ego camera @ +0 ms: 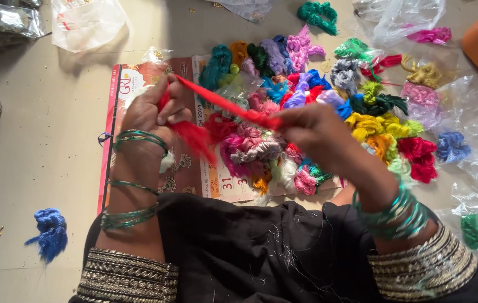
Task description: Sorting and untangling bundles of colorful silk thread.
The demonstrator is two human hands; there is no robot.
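Head view. The left hand (152, 109), at centre left of the frame, was clenched on one end of a red thread skein (222, 104), whose loose tuft hung below the fist. The right hand (317, 132), at centre, pinched the other end with its fingers (284, 120), so the skein ran taut and slanted between the two hands, above the pile. Green bangles (138, 137) circled both wrists, and black sleeves with gold-trimmed cuffs filled the lower edge. Beneath the hands lay a printed calendar sheet (132, 84) on the floor (37, 140), carrying a heap of multicoloured thread skeins (306, 84) that spread toward the upper right. A blue skein (51, 233) lay apart at lower left. Clear plastic bags (84, 19) sat along the upper edge and right side.
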